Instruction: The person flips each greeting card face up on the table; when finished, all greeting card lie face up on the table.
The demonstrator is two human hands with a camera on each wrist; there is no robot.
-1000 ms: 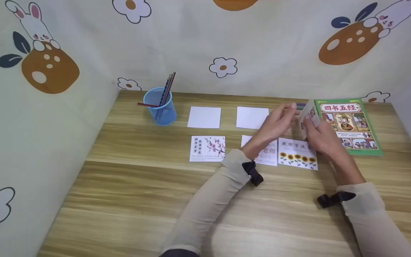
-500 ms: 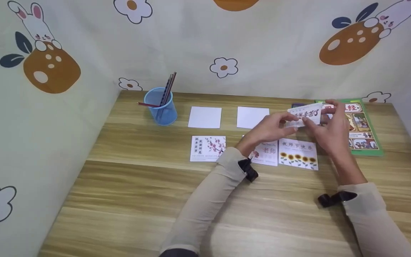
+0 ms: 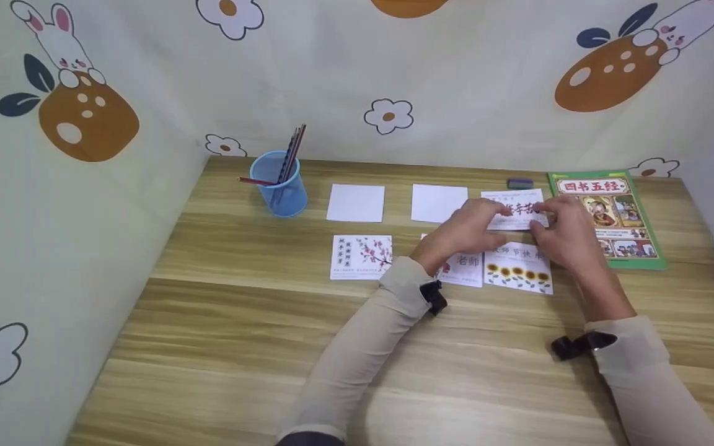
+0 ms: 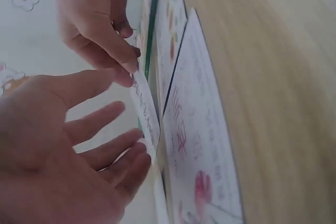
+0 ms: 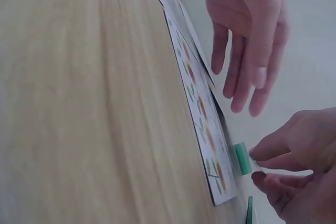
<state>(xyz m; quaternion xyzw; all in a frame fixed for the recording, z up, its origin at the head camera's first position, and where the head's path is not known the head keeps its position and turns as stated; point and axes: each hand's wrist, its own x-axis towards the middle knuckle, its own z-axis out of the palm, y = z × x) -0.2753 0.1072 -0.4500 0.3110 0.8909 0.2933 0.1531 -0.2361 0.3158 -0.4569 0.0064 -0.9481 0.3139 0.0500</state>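
Observation:
A white card with dark red calligraphy point(image 3: 520, 214) is low over the table's right half. My right hand point(image 3: 571, 238) pinches the card's right edge between thumb and fingers. Loosely spread, the fingers of my left hand point(image 3: 465, 229) lie along its left side; in the left wrist view that hand point(image 4: 79, 145) has its fingertips at the card's edge point(image 4: 146, 108). Just in front lie a sunflower card point(image 3: 518, 272) and a card with pink print point(image 3: 468, 269), partly hidden by the left wrist. Left of them is a plum-blossom card point(image 3: 360, 257).
Two blank white cards point(image 3: 356, 203) form a back row, the right one point(image 3: 437, 203) partly behind the left hand. A blue mesh cup point(image 3: 286, 198) with pencils stands back left. A small purple eraser-like block point(image 3: 520, 184) and a green-bordered book point(image 3: 633, 241) are at back right.
The card was upright in the right hand, then turned its calligraphy toward me. It has since come down flatter toward the table, left of the book, and both hands lowered with it.

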